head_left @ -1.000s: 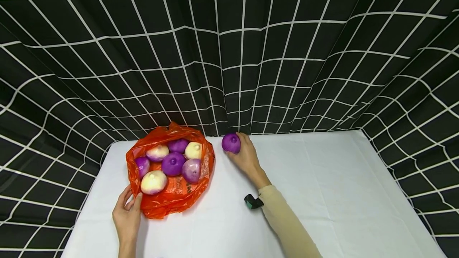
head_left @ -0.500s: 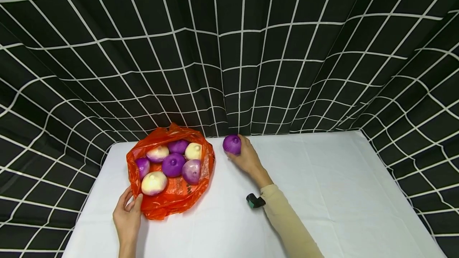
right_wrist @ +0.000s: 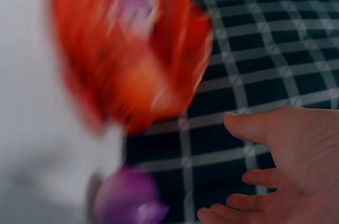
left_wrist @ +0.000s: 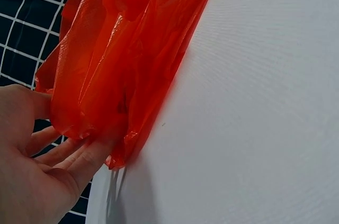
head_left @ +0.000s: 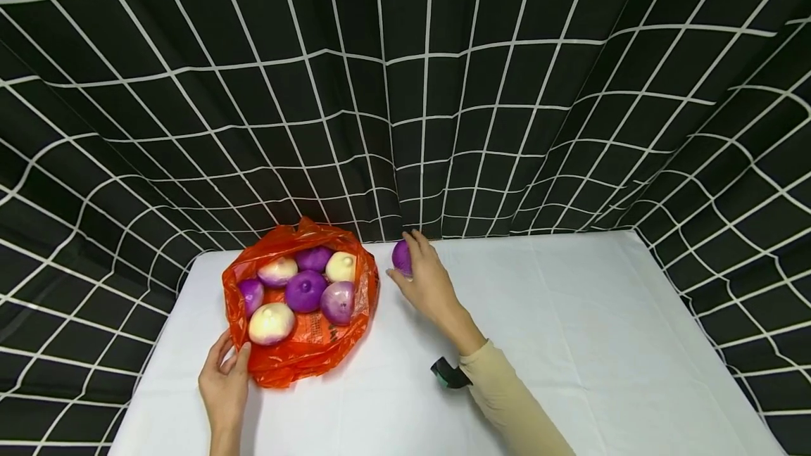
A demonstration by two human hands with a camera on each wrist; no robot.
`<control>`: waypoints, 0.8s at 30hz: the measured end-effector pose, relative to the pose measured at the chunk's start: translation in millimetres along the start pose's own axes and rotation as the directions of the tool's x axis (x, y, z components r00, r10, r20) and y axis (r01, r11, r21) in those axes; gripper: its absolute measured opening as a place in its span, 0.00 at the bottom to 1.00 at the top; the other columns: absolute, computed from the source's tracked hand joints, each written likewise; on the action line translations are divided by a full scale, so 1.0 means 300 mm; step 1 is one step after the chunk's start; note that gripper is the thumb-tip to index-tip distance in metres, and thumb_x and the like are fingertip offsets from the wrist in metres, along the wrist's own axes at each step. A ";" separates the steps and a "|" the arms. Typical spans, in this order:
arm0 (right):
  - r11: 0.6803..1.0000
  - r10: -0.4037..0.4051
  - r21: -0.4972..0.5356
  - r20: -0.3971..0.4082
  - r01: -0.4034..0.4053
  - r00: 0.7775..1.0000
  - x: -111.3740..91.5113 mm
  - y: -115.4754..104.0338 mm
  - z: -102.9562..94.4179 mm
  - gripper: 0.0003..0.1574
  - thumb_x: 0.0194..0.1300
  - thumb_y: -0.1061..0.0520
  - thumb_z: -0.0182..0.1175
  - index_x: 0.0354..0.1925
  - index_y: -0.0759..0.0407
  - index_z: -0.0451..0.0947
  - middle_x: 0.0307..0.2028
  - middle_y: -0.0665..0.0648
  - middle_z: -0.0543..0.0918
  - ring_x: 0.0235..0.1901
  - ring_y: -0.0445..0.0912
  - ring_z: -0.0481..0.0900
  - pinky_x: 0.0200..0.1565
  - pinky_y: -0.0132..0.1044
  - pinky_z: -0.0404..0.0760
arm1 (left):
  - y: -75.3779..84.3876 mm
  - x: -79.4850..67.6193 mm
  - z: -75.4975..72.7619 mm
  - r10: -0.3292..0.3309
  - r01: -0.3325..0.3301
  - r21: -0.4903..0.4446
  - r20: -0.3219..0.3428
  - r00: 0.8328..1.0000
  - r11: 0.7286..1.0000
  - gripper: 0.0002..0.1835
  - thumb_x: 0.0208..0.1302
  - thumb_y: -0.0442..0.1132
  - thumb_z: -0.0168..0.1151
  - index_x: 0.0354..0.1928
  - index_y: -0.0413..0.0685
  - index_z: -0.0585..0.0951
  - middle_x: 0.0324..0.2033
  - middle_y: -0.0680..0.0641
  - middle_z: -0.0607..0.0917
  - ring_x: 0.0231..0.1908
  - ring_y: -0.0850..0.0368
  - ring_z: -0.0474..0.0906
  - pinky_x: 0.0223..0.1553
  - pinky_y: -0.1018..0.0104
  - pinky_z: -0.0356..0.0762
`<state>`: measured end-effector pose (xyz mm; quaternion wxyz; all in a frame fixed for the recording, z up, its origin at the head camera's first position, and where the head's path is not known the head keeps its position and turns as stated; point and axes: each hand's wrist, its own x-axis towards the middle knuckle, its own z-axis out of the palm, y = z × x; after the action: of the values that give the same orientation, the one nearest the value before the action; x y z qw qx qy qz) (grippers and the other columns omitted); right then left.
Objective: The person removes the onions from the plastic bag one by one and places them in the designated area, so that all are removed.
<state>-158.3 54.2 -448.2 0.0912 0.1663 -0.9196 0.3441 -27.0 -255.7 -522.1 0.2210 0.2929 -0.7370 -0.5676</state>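
Observation:
My left hand (head_left: 224, 385) pinches the near left rim of a red plastic bag (head_left: 285, 361) between thumb and fingers. In the left wrist view, the bag's thin film (left_wrist: 116, 65) passes between the thumb and the fingers beneath. Several purple and white onion-like bulbs (head_left: 306, 291) sit inside the bag's wide mouth. To its right, a single purple bulb (head_left: 401, 259) stands on the white table near the back edge. My right hand (head_left: 427, 283) is around its right side, with thumb and fingers spread. The right wrist view shows that palm (right_wrist: 296, 166) holding nothing, with the bulb (right_wrist: 127, 197) apart.
A white cloth covers the table (head_left: 570, 315). Dark curtain (head_left: 481, 125) with a white grid rises behind it and along both sides. A small black device (head_left: 450, 374) sits at my right wrist, by a beige sleeve (head_left: 513, 400).
The right hand has loosened from the purple bulb; its thumb and fingers have spread apart. The bulb stays near the same spot. My left hand and the bag look unchanged.

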 end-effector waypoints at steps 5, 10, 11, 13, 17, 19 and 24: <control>0.987 -0.163 0.035 0.145 0.160 0.976 -0.039 -0.129 0.021 0.53 0.55 0.52 0.74 0.72 0.63 0.59 0.72 0.65 0.58 0.69 0.59 0.62 0.63 0.55 0.69 | -0.005 0.000 -0.003 -0.001 0.001 -0.022 -0.005 1.000 1.000 0.27 0.65 0.29 0.61 0.67 0.37 0.71 0.41 0.66 0.76 0.28 0.79 0.78 0.19 0.80 0.74; 0.967 -0.249 0.011 0.283 0.256 0.926 -0.065 -0.191 0.106 0.54 0.56 0.51 0.73 0.73 0.62 0.57 0.71 0.65 0.58 0.69 0.56 0.61 0.65 0.46 0.68 | -0.005 -0.001 -0.002 -0.014 0.014 -0.017 0.005 1.000 1.000 0.27 0.66 0.30 0.61 0.67 0.37 0.70 0.43 0.63 0.76 0.28 0.79 0.78 0.19 0.79 0.74; 0.961 -0.264 0.003 0.294 0.275 0.919 -0.070 -0.199 0.126 0.53 0.57 0.51 0.73 0.73 0.63 0.57 0.71 0.65 0.59 0.69 0.56 0.61 0.65 0.46 0.68 | -0.004 -0.001 -0.001 -0.016 0.016 -0.013 0.005 1.000 1.000 0.27 0.66 0.30 0.61 0.67 0.37 0.70 0.44 0.61 0.76 0.28 0.79 0.78 0.20 0.79 0.74; 0.948 -0.301 -0.011 0.302 0.319 0.905 -0.077 -0.209 0.169 0.50 0.59 0.51 0.72 0.72 0.63 0.59 0.70 0.65 0.61 0.69 0.55 0.63 0.65 0.44 0.69 | -0.003 -0.003 -0.001 -0.013 0.013 -0.002 0.006 1.000 1.000 0.27 0.66 0.31 0.61 0.67 0.38 0.70 0.45 0.59 0.76 0.28 0.80 0.77 0.20 0.79 0.75; 0.907 -0.389 -0.056 0.266 0.417 0.882 -0.090 -0.225 0.240 0.43 0.62 0.51 0.69 0.69 0.62 0.64 0.68 0.62 0.66 0.67 0.52 0.67 0.65 0.41 0.69 | 0.000 -0.004 0.001 -0.016 0.016 -0.007 -0.001 1.000 1.000 0.27 0.66 0.31 0.61 0.67 0.39 0.70 0.43 0.62 0.76 0.28 0.79 0.78 0.19 0.79 0.74; 0.885 -0.417 -0.113 0.237 0.452 0.877 -0.096 -0.231 0.267 0.39 0.63 0.50 0.68 0.67 0.61 0.67 0.66 0.61 0.69 0.66 0.52 0.68 0.65 0.40 0.69 | -0.001 -0.002 0.001 -0.016 0.016 -0.021 0.001 1.000 1.000 0.27 0.66 0.30 0.61 0.67 0.38 0.70 0.42 0.64 0.75 0.28 0.78 0.78 0.18 0.79 0.74; 0.842 -0.414 -0.297 0.182 0.451 0.892 -0.103 -0.238 0.317 0.38 0.59 0.47 0.70 0.64 0.59 0.72 0.62 0.60 0.74 0.64 0.53 0.70 0.65 0.41 0.69 | -0.005 0.002 0.003 -0.006 0.006 -0.023 -0.002 1.000 1.000 0.27 0.66 0.30 0.61 0.67 0.37 0.70 0.42 0.65 0.75 0.28 0.78 0.78 0.19 0.79 0.74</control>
<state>-108.5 -52.0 -484.9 0.1423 0.3704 -0.9063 0.1452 -27.8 -255.8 -523.7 0.2236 0.2931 -0.7294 -0.5763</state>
